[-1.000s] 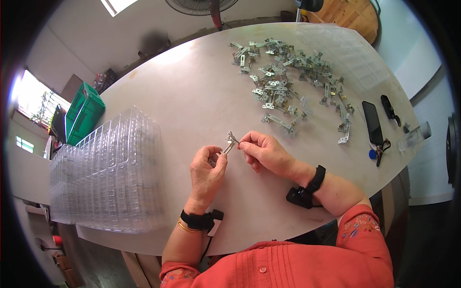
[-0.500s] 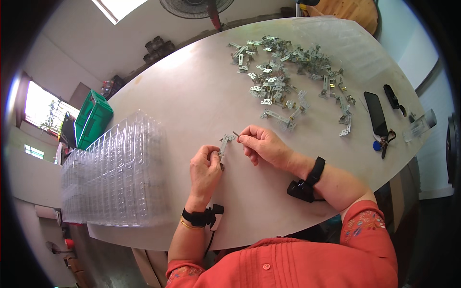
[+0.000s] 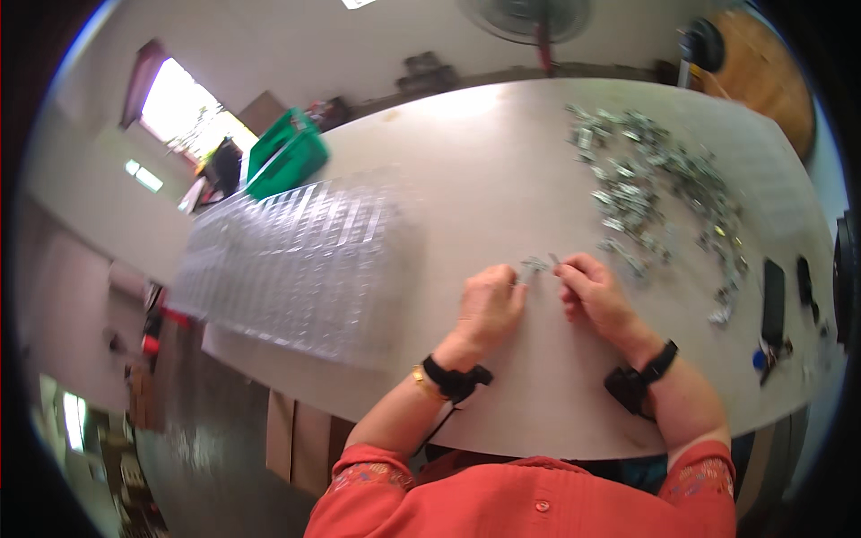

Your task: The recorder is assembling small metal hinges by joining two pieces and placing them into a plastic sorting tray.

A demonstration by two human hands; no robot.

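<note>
Over the near middle of the table, my left hand (image 3: 490, 307) pinches a small silvery metal bracket (image 3: 534, 264) whose end sticks out past the fingertips. Close beside it on the right, my right hand (image 3: 595, 292) is closed on a thin grey metal pin (image 3: 554, 259) held between thumb and fingertips. A narrow gap seems to lie between pin and bracket, though blur hides the exact contact. To the right and farther back spreads a loose heap of similar metal brackets (image 3: 632, 193). Both wrists wear black straps with small devices.
A stack of clear plastic trays (image 3: 287, 260) stands at the left on the pale table (image 3: 484, 394). Behind it is a green crate (image 3: 289, 154). A black phone (image 3: 773, 303), a dark handheld tool (image 3: 804, 282) and small keys lie by the right edge. A fan (image 3: 525, 18) is at the back.
My view has swung to the left, so the table and everything on it sit farther right. Both hands keep their hold on bracket and pin.
</note>
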